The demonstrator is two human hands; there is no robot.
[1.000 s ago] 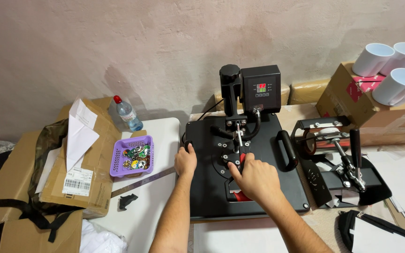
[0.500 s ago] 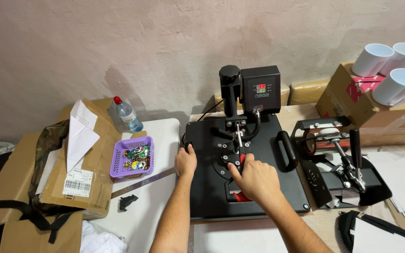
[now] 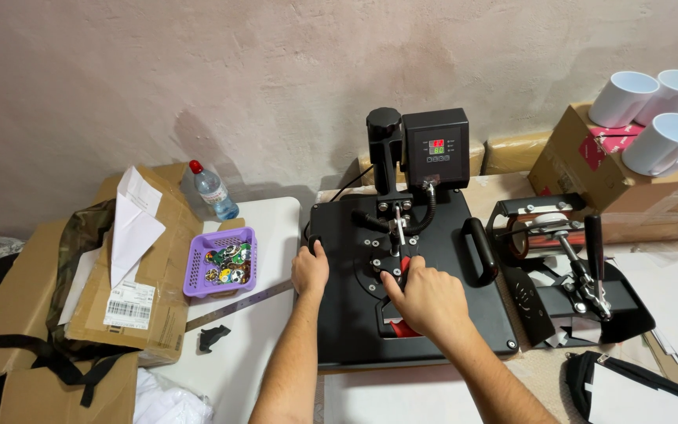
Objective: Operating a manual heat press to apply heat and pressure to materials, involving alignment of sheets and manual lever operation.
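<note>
A black flat heat press (image 3: 433, 235) with a control box showing a lit display (image 3: 436, 146) sits on the table before me. My left hand (image 3: 310, 269) rests on the left edge of its top plate, fingers curled over the rim. My right hand (image 3: 427, 298) lies on the middle of the plate, fingertips at the metal bracket and bolts (image 3: 392, 250). A red piece (image 3: 403, 329) shows under my right palm. Whether the right hand grips anything is hidden.
A mug press attachment (image 3: 566, 259) stands to the right. White mugs (image 3: 653, 118) sit on a cardboard box (image 3: 590, 169). On the left are a purple basket of badges (image 3: 221, 263), a water bottle (image 3: 212, 188), a metal ruler (image 3: 238, 305), cardboard boxes (image 3: 119, 290) and papers.
</note>
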